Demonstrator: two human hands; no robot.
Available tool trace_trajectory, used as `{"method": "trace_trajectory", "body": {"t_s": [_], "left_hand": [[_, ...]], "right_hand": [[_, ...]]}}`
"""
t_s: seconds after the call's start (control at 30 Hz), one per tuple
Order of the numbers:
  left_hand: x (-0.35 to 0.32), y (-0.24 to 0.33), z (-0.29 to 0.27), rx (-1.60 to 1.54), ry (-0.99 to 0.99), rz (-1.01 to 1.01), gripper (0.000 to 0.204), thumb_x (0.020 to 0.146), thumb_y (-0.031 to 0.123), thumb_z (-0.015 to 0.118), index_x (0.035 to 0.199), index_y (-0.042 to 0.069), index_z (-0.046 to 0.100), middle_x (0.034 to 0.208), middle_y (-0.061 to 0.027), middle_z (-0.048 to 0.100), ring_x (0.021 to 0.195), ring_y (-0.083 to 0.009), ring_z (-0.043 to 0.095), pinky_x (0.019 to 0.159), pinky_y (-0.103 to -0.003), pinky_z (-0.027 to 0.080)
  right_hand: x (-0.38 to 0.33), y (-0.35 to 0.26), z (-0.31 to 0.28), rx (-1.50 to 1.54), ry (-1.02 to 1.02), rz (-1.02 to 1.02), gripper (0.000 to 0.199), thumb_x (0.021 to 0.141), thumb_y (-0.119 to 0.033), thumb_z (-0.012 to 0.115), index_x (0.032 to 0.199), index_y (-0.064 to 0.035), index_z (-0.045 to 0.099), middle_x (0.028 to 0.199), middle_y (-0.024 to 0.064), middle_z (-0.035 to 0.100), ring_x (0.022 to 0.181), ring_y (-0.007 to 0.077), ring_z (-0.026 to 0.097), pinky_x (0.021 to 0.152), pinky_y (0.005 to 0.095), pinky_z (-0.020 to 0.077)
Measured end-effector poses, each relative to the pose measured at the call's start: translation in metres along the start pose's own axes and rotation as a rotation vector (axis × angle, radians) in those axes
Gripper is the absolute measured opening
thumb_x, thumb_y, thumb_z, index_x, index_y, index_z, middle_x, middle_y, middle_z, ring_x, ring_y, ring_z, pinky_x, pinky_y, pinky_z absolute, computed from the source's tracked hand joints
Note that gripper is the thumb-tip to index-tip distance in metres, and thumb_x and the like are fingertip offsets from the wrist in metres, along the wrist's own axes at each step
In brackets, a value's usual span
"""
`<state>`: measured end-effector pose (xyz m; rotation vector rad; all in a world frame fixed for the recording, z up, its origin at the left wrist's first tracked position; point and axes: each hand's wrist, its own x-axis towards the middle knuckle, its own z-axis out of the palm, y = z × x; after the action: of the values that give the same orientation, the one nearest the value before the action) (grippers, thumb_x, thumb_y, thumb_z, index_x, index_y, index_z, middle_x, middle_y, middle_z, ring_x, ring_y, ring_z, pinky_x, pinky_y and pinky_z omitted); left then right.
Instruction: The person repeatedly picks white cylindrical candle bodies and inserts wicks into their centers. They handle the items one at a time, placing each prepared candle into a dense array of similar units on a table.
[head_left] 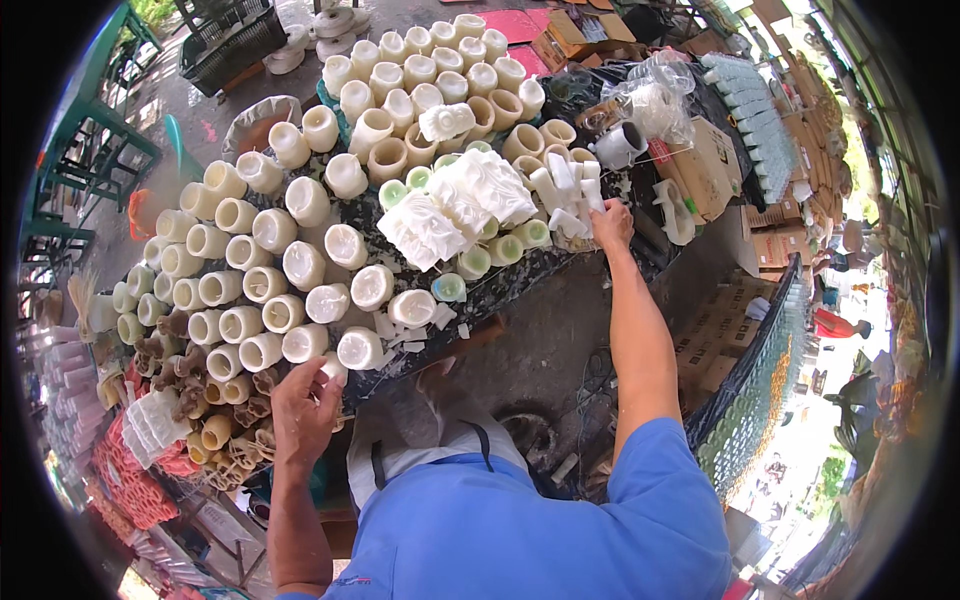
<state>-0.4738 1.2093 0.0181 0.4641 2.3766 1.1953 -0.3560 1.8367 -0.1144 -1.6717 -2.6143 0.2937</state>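
Note:
My left hand [305, 410] is at the near left edge of the table, its thumb and fingers pinched on a small white wax piece [333, 369]. Right beside it stands a cream candle [360, 348], one of many pale, cup-shaped candles in rows. My right arm reaches out to the far right, where my right hand [612, 226] closes its fingers at a pile of short white candle sticks [565, 185]. One white stick [592, 192] shows at its fingertips. Left of that pile lie white carved wax blocks [425, 228], with small greenish candles [475, 262] around them.
The dark speckled tabletop [500, 292] carries scattered wax scraps. At the back right are a grey metal jug [620, 145], clear plastic bags [660, 95] and a cardboard box [705, 165]. Brown, knobbly pieces [185, 365] lie at the left. Rows of glasses [755, 400] stand at the right.

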Motion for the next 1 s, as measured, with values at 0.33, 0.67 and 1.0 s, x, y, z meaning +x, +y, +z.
{"method": "trace_trajectory", "body": {"t_s": [0.33, 0.67, 1.0], "left_hand": [[-0.002, 0.104, 0.074, -0.175, -0.142, 0.168, 0.045, 0.093, 0.023, 0.087, 0.128, -0.001, 0.073, 0.101, -0.0127, 0.074, 0.079, -0.0214, 0.070, 0.075, -0.035, 0.058], [-0.029, 0.095, 0.044, -0.731, -0.339, -0.214, 0.027, 0.104, 0.018, 0.079, 0.124, 0.000, 0.075, 0.096, -0.0017, 0.078, 0.081, -0.0066, 0.069, 0.070, -0.025, 0.058], [-0.061, 0.047, -0.013, -1.056, -0.157, -0.239, 0.028, 0.100, 0.013, 0.083, 0.119, -0.006, 0.076, 0.101, -0.0111, 0.080, 0.084, -0.0139, 0.074, 0.075, -0.029, 0.061]], "right_hand": [[-0.167, -0.061, -0.120, 0.853, -0.344, -0.289, 0.022, 0.108, -0.021, 0.072, 0.117, 0.0002, 0.071, 0.086, -0.0004, 0.069, 0.073, 0.0052, 0.059, 0.067, 0.0244, 0.0488], [-0.326, -0.155, -0.161, 1.061, -0.969, -0.613, 0.042, 0.090, -0.006, 0.089, 0.128, 0.0003, 0.073, 0.111, 0.0082, 0.077, 0.101, 0.0128, 0.072, 0.088, 0.0303, 0.0594], [-0.373, -0.217, -0.134, 0.900, -0.698, -1.248, 0.056, 0.076, -0.013, 0.100, 0.126, -0.0013, 0.077, 0.114, 0.0178, 0.079, 0.097, 0.0291, 0.081, 0.081, 0.0376, 0.0651]]}}
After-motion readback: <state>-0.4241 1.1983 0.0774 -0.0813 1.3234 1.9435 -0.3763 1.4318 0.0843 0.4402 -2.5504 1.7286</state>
